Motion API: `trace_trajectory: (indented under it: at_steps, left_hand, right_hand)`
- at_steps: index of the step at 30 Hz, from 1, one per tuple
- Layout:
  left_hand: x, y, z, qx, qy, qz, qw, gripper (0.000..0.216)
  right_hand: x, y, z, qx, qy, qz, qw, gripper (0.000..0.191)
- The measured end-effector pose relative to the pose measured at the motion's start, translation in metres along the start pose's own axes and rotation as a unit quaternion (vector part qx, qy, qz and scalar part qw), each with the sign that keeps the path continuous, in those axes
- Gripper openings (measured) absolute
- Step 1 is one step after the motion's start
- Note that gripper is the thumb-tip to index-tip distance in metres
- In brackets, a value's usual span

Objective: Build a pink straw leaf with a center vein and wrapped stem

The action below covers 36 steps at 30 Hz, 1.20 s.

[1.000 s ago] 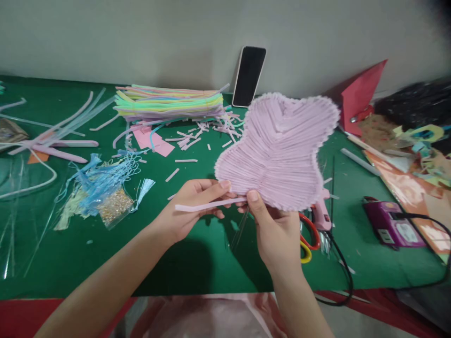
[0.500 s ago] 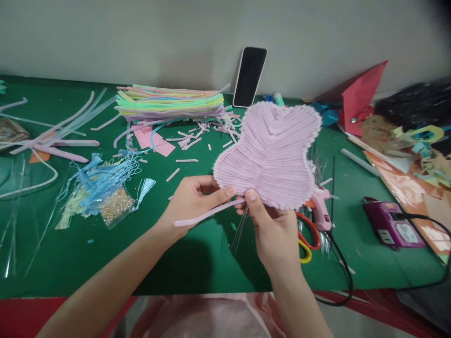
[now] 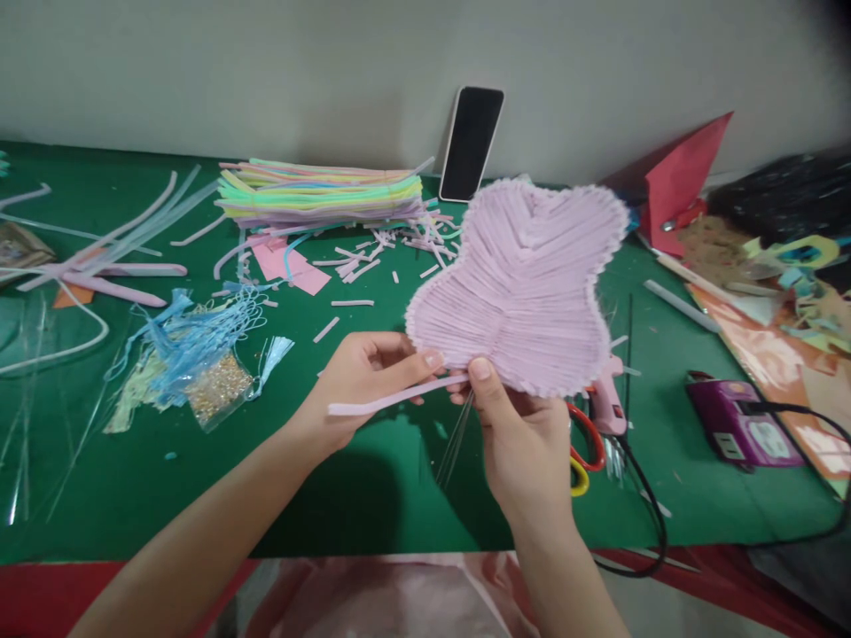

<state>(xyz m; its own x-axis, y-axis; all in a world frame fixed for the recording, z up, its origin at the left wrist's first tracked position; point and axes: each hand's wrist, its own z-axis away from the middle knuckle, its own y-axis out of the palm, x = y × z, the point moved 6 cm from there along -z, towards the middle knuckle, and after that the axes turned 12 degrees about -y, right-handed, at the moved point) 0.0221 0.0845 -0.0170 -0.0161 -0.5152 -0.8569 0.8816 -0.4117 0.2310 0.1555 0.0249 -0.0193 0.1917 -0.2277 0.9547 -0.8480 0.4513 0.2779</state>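
Note:
A lilac butterfly-shaped panel of fuzzy pipe cleaners [image 3: 511,283] is held up above the table, its ribbed face toward me. My left hand [image 3: 372,377] is closed on its lower left edge, thumb on the front and fingers behind. At the bottom middle, my right hand [image 3: 515,425] pinches the panel with the thumb in front; its other fingers are hidden behind. A loose lilac pipe cleaner [image 3: 372,405] sticks out leftward from under the right thumb, crossing in front of my left hand. Thin wires [image 3: 456,443] hang below the right thumb.
A bundle of coloured pipe cleaners [image 3: 319,195] lies at the back, near a phone [image 3: 472,142] leaning on the wall. Blue tassels [image 3: 192,332] and a bag of gold beads [image 3: 216,390] lie left. Scissors [image 3: 589,443], a pink glue gun [image 3: 608,399] and a purple device [image 3: 741,421] are right.
The panel has shifted slightly right and up, with my right hand moving a little right. The free end of the loose pipe cleaner has risen slightly. My left hand has barely moved.

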Motion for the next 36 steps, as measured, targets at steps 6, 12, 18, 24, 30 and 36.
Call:
trace_trajectory:
  at_steps: [6,12,18,24,30,36]
  left_hand:
    - [0.0001,-0.0014,0.0001,-0.007,0.004,-0.016,1.0,0.017]
    - [-0.0038,-0.0008,0.0017,0.0,0.023,-0.024,0.999,0.011]
    - [-0.0074,0.0002,0.0025,-0.011,0.036,-0.017,0.999,0.007]
    - [-0.0048,0.0012,0.0014,-0.029,0.032,0.001,0.999,0.012]
    - [0.0001,0.005,0.001,0.026,0.029,0.016,0.999,0.032]
    - [0.0006,0.0036,-0.0004,0.017,0.045,0.031,0.998,0.015]
  right_hand:
    - [0.0005,0.0002,0.0,0.018,-0.004,0.018,1.0,0.01]
    - [0.0007,-0.0007,0.0026,0.026,0.01,0.015,1.0,0.01]
    - [-0.0006,-0.0007,0.0039,0.027,0.024,0.007,0.999,0.008]
    - [-0.0025,0.0016,0.0029,0.004,0.051,-0.021,0.998,0.009]
    - [0.0023,0.0054,-0.0006,-0.034,0.048,-0.073,0.996,0.014]
    - [-0.001,0.0024,0.0016,-0.042,0.053,-0.055,0.996,0.013]
